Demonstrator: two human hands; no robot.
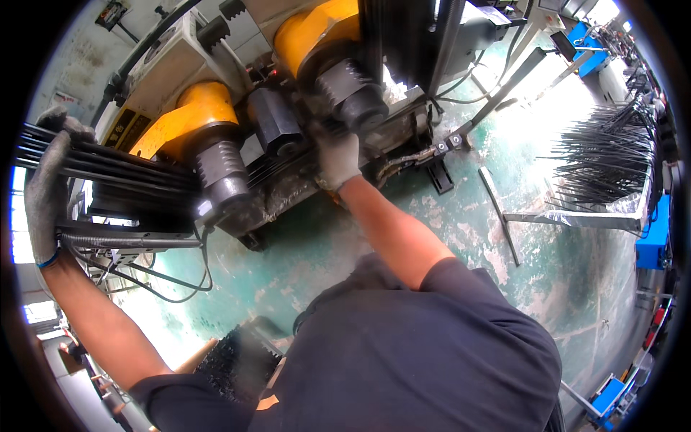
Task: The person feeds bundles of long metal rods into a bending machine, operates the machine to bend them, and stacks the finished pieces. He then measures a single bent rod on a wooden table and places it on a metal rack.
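Observation:
At the far left, my gloved left hand is wrapped over the outer end of a bundle of long black rods. The rods run rightward into a machine, passing by a ribbed steel cylinder under a yellow arm. My gloved right hand reaches into the machine's middle, between a dark hexagonal block and a second ribbed cylinder under another yellow arm. Its fingertips are blurred and dark against the machine bed, so what they touch is not visible.
At the right, a metal frame rack holds a heap of thin black rods. Cables loop beneath the machine's left side. Another pile of black parts lies low by my left arm. The green floor is worn.

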